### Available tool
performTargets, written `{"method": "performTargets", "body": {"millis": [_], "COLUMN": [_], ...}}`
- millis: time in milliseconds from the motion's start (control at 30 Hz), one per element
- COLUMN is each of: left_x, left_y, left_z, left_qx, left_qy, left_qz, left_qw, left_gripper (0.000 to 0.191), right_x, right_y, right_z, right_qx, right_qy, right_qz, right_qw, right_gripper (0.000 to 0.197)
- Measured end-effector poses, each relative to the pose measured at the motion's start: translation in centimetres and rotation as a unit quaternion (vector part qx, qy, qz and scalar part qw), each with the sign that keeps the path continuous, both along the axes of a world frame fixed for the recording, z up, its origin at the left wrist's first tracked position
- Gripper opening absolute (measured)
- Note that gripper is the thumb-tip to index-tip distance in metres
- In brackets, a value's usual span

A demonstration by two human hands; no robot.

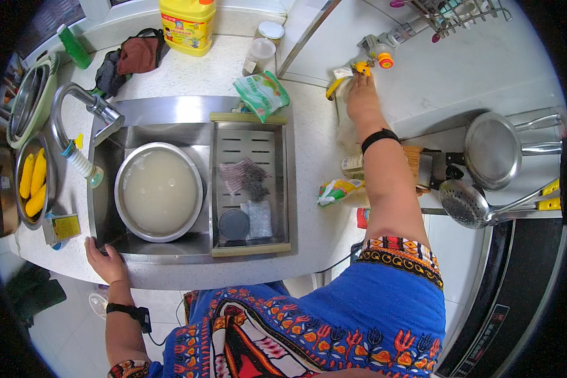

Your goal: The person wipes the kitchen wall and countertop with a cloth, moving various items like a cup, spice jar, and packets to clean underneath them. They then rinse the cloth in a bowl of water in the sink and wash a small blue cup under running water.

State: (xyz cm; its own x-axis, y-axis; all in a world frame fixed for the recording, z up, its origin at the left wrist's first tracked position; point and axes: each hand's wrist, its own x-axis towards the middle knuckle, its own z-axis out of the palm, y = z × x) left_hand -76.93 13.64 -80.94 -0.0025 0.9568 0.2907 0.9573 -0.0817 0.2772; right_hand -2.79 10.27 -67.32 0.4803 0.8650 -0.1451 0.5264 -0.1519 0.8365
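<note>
My right hand (365, 105) reaches far across the counter to the wall. Its fingertips are at a small yellow handle-like piece (362, 69) beside a metal pipe fitting (374, 46) with a red-and-yellow knob (385, 60). Whether the fingers grip it cannot be told. My left hand (107, 263) rests on the front left corner of the stainless steel sink (105, 208), holding nothing, fingers somewhat apart. In the sink stands a round metal basin (119, 191) of cloudy whitish water. A metal drain tray (245, 141) beside it carries a striped cloth (233, 176), scouring mesh (256, 182) and a dark round lid (234, 224).
A curved faucet (66, 101) arches over the sink's left side. Further left, a metal bowl (51, 189) holds yellow corn cobs (37, 172). A yellow jug (189, 28) and jars (260, 54) stand behind. Under my right forearm lie food bags (340, 190); pans (491, 151) and a skimmer (463, 203) hang right.
</note>
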Motion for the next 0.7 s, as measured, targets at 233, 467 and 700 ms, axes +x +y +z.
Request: {"method": "performTargets", "body": {"millis": [233,467,700], "left_x": [-0.3,0.3,0.1], "left_y": [-0.2,-0.2,0.0], "left_z": [-0.1,0.5,0.0], "left_qx": [0.002,0.006,0.011], "left_qy": [0.001,0.011,0.021], "left_qz": [0.008,0.011,0.003], "left_qw": [1.0,1.0,1.0], "left_gripper": [0.047,0.047,0.048], "right_x": [-1.4,-7.4,-7.8], "right_y": [-0.9,-0.5,5.4], "right_z": [-2.8,2.5,7.0], "right_qx": [-0.078,-0.124,0.485], "right_qy": [0.184,0.248,0.117], "right_qz": [0.013,0.026,0.279], "right_qw": [0.98,0.96,0.82], "right_gripper": [0.036,0.021,0.028]}}
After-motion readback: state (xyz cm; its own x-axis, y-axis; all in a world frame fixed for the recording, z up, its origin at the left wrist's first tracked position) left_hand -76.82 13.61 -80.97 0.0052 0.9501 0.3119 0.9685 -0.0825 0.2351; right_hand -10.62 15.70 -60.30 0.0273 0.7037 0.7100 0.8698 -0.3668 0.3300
